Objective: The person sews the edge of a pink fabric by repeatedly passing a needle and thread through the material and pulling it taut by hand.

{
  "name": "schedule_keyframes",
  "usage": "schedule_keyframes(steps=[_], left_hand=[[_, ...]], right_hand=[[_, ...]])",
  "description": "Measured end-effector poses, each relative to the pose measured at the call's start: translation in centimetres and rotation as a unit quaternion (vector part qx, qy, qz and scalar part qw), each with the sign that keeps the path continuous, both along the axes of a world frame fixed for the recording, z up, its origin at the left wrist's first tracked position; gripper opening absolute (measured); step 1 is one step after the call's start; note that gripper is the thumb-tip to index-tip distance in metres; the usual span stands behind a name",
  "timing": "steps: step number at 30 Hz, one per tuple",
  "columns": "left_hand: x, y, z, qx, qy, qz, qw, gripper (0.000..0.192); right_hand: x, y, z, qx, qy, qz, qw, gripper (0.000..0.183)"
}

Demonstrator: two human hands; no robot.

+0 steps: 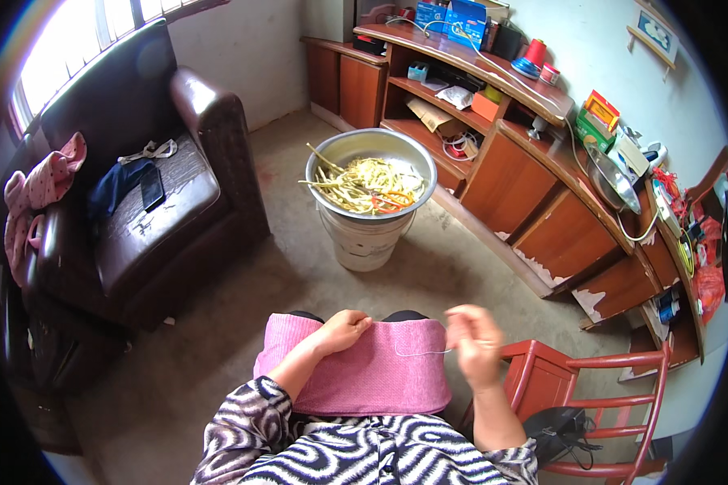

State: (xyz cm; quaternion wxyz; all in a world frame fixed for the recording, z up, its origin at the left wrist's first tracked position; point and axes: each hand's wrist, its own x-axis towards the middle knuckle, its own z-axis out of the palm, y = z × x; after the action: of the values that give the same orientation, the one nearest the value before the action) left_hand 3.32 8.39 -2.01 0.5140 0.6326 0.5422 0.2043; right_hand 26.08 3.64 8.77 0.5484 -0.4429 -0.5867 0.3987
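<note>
A pink cloth lies across my lap. My left hand rests over its upper left part, fingers curled; whether something small is pinched in them cannot be told. To the right of the cloth my right hand is raised and blurred, shut on a thin pale thread that curves back over the cloth. In front of me a metal basin stands on a pale bucket. The basin holds long greenish plant stems and something with orange loops.
A dark leather armchair with a phone and cloths stands at the left. Along the right wall runs a wooden cabinet bearing boxes, red and blue thread cones and a metal lid. A red wooden chair is close to my right arm.
</note>
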Motion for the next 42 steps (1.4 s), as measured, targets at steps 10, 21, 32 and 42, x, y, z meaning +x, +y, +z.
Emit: schedule_keyframes(steps=[10, 21, 32, 42], left_hand=[[-3.9, -0.9, 5.2, 0.120, 0.336, -0.156, 0.921, 0.037], [-2.5, -3.0, 5.8, 0.170, 0.221, 0.027, 0.960, 0.029], [-1.8, -3.2, 5.9, 0.092, 0.151, 0.052, 0.983, 0.028], [0.1, -4.2, 2.0, 0.148, 0.093, 0.151, 0.973, 0.023]], right_hand=[[-3.4, 0.6, -7.8, 0.022, -0.331, 0.110, 0.937, 0.016], [-3.2, 0.5, -7.8, 0.028, -0.382, 0.113, 0.917, 0.015], [-3.3, 0.6, -8.3, 0.069, -0.377, 0.104, 0.918, 0.018], [-3.9, 1.1, -8.4, 0.050, -0.425, 0.114, 0.896, 0.018]])
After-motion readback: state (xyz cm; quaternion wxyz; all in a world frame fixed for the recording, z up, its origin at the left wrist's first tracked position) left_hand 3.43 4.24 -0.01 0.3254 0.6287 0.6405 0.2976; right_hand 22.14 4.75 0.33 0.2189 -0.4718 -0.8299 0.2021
